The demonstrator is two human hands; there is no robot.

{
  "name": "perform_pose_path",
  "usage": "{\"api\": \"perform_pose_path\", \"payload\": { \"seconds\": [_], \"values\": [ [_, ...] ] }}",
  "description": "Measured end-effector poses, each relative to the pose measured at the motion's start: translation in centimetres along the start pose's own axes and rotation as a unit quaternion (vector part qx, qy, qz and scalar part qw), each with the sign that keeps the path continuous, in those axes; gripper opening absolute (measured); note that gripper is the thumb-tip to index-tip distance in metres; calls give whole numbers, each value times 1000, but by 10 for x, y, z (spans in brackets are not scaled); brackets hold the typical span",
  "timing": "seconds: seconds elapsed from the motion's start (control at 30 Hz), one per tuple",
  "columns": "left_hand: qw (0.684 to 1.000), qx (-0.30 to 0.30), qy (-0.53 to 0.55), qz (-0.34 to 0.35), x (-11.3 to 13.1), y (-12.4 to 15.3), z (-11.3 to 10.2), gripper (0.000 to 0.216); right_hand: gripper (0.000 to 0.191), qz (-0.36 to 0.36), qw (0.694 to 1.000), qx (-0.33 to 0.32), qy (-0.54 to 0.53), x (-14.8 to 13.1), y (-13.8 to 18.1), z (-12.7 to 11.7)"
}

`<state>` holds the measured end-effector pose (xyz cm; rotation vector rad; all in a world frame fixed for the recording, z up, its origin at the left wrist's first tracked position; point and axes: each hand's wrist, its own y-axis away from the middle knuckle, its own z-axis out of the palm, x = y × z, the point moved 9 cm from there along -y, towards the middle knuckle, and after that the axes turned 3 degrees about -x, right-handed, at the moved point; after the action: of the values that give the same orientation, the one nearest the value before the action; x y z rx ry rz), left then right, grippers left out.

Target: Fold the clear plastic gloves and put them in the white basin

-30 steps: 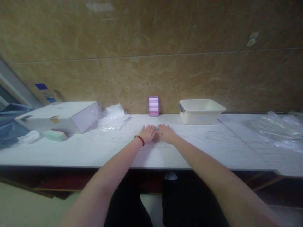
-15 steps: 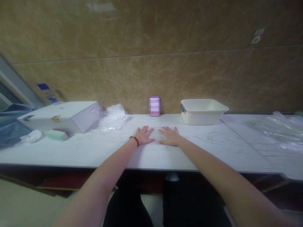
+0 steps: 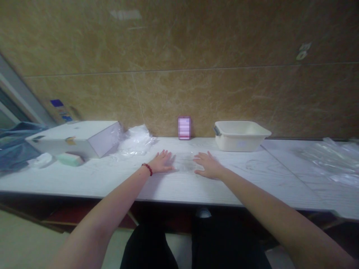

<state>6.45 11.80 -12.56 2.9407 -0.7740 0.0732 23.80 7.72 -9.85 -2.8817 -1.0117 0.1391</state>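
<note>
A thin, see-through plastic sheet or bag (image 3: 184,163) lies flat on the white wood-grain table (image 3: 179,190), its outline faint. My left hand (image 3: 162,162), with a red bead bracelet (image 3: 147,169) at the wrist, rests palm down at the sheet's left side, fingers spread. On the opposite side, my right hand (image 3: 208,165) also lies palm down with its fingers apart. Neither hand grips anything. Behind them a small upright device with a blurred screen (image 3: 184,127) leans against the wall.
A cream plastic basin (image 3: 241,138) stands right of the device. Clear plastic bags (image 3: 333,160) lie far right. To the left are crumpled clear plastic (image 3: 137,140), a white box (image 3: 75,136), a pale green block (image 3: 70,159) and dark blue fabric or plastic (image 3: 17,145).
My hands have slid apart, the left one leftward and the right one rightward. More of the clear plastic shows between them. The view has shifted slightly.
</note>
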Motion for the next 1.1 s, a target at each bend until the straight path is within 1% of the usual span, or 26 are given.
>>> {"api": "perform_pose_path", "payload": {
  "seconds": [0.07,0.13,0.27,0.33,0.4,0.5,0.57,0.63,0.7,0.73,0.77,0.8,0.83,0.87,0.9,0.93,0.97,1.0,1.03,1.07,1.1],
  "values": [
    [1000,23,16,6,13,5,-3,67,34,-61,998,11,25,-21,3,-4],
    [998,37,31,33,33,10,-3,56,23,-100,993,3,55,-37,2,-3],
    [995,68,34,66,70,19,-1,54,22,-107,987,-8,117,-48,-6,3],
    [993,82,38,70,82,21,1,53,21,-109,984,-2,137,-49,-8,4],
    [993,99,43,53,88,21,1,55,19,-113,983,15,145,-50,-8,2],
    [990,127,56,14,88,17,-2,58,16,-106,984,53,135,-51,-8,-9],
    [987,136,82,-10,85,14,-6,50,16,-95,987,74,106,-51,-9,-19],
    [982,121,140,-24,80,9,-11,37,15,-78,992,92,46,-47,-12,-31],
    [966,104,235,-38,71,7,-19,26,18,-38,989,129,-58,-35,-15,-47],
    [947,101,300,-50,65,8,-25,25,23,-2,980,154,-128,-24,-16,-55],
    [920,98,374,-59,59,10,-31,25,30,41,961,178,-207,-10,-15,-61],
    [880,86,464,-60,56,12,-36,26,37,85,933,195,-290,4,-14,-64],
    [822,57,564,-55,56,14,-39,27,42,126,898,197,-374,15,-12,-62],
    [761,25,648,-29,60,17,-44,27,46,156,858,180,-455,23,-11,-57],
    [703,4,711,-12,63,22,-50,27,48,174,817,147,-529,25,-10,-49],
    [655,-2,756,-2,63,26,-56,26,49,178,778,101,-594,21,-11,-41],
    [615,-11,788,4,63,30,-61,24,49,172,742,51,-646,12,-11,-33],
    [585,-15,811,3,62,33,-63,22,47,160,711,4,-685,2,-10,-27],
    [562,-21,827,-2,60,36,-63,20,43,148,687,-35,-711,-9,-9,-22],
    [545,-28,838,-8,59,38,-61,19,38,137,671,-63,-726,-19,-8,-18],
    [533,-35,845,-14,57,39,-57,19,33,131,663,-84,-732,-27,-7,-14]
  ]
}}
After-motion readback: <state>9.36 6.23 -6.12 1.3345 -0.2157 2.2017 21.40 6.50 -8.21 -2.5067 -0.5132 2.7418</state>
